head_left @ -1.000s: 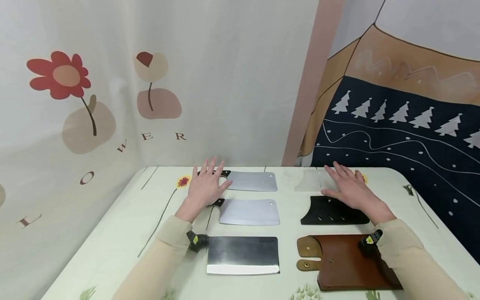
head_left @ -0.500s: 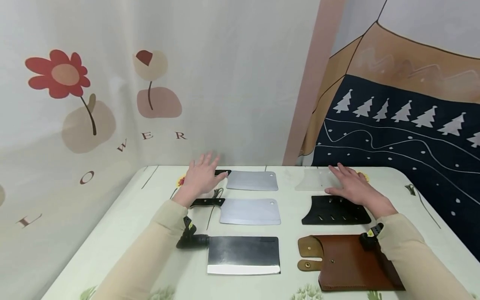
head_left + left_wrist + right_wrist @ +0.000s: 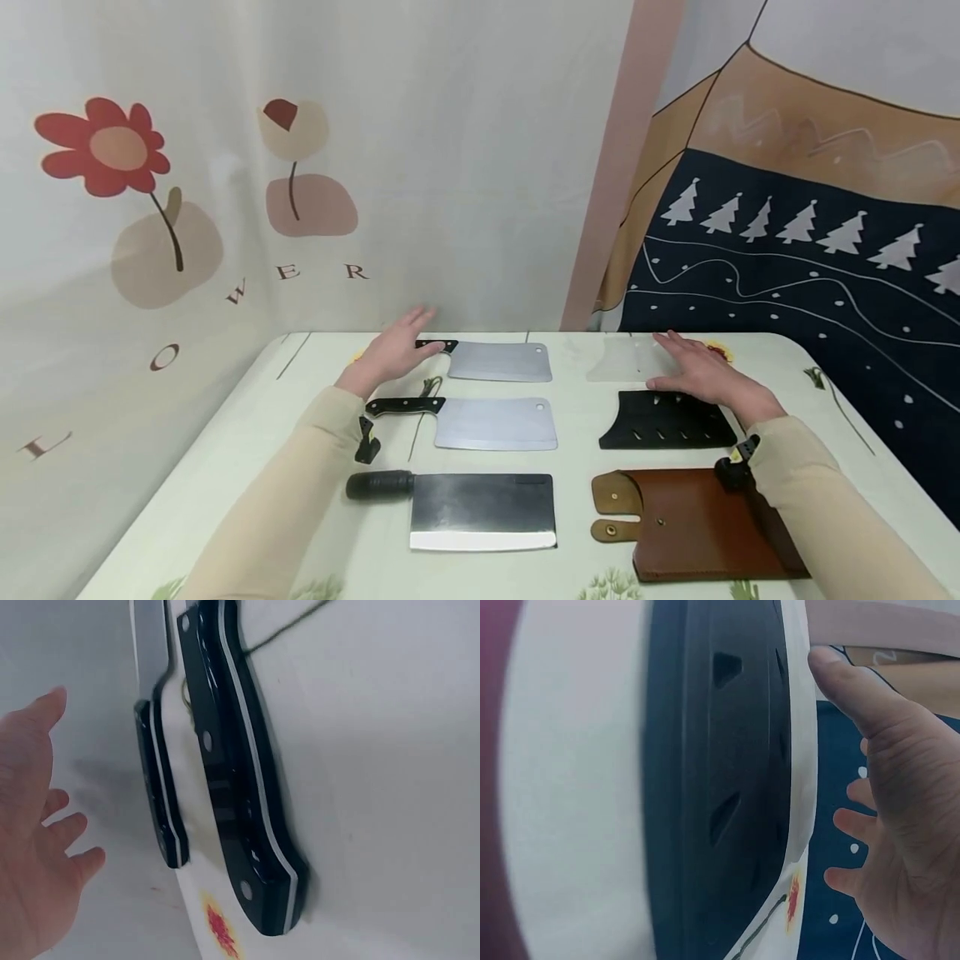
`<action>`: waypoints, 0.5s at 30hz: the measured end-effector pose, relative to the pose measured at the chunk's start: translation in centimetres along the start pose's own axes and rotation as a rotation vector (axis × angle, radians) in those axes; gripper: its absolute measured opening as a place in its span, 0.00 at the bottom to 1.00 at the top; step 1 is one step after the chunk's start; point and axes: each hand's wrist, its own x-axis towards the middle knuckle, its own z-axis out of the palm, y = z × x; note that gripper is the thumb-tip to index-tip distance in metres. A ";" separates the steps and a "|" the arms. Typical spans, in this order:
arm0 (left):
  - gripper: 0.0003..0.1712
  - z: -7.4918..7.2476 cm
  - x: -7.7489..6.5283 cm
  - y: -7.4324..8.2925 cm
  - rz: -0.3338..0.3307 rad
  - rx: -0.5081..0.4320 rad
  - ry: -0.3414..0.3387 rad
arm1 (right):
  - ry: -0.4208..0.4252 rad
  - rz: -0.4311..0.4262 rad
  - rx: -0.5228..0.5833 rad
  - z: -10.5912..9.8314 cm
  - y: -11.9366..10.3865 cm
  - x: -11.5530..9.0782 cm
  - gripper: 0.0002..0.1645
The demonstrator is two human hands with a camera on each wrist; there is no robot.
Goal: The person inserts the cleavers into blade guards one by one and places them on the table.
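Three cleavers lie in a column with their blades to the right. My left hand (image 3: 393,354) hovers at the black handle of the farthest cleaver (image 3: 500,362), fingers extended and holding nothing. The left wrist view shows this hand beside that handle (image 3: 160,787), with the middle cleaver's riveted handle (image 3: 240,780) nearer the camera. The middle cleaver (image 3: 495,423) and the wide near cleaver (image 3: 482,512) lie flat. My right hand (image 3: 701,371), fingers loosely extended, is over a clear blade guard (image 3: 622,360) and the far edge of a slotted black blade guard (image 3: 660,423), gripping neither.
A brown leather sheath (image 3: 697,525) with two snap straps lies front right, partly covered by the right sleeve. A pale flower-printed cloth (image 3: 577,467) covers the table. Printed curtains (image 3: 465,167) hang right behind its far edge.
My left hand has moved left and turned more edge-on, uncovering the middle and near cleavers' handles. The right hand has barely moved; its fingers look slightly more bent.
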 end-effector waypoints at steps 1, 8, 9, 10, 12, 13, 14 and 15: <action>0.44 0.0 0.0 -0.2 0.001 -0.009 -0.002 | -0.002 -0.001 0.006 0.0 0.0 0.1 0.62; 0.43 0.7 0.5 -1.0 -0.015 -0.132 0.014 | -0.043 0.009 0.091 0.0 0.4 0.9 0.67; 0.43 0.9 0.6 -1.1 -0.020 -0.151 0.021 | -0.047 0.009 0.093 0.0 0.4 1.0 0.67; 0.43 1.1 0.7 -1.2 -0.023 -0.172 0.030 | -0.047 0.005 0.092 0.0 0.5 1.0 0.67; 0.42 1.2 0.9 -1.4 -0.034 -0.198 0.046 | -0.048 -0.001 0.093 -0.1 0.5 1.2 0.68; 0.42 1.3 1.0 -1.6 -0.040 -0.210 0.051 | -0.049 -0.006 0.095 -0.1 0.5 1.3 0.67; 0.42 1.2 1.1 -1.7 -0.048 -0.222 0.053 | -0.049 -0.011 0.099 -0.1 0.5 1.3 0.67; 0.42 1.2 1.1 -1.9 -0.058 -0.233 0.052 | -0.049 -0.013 0.105 -0.1 0.5 1.3 0.68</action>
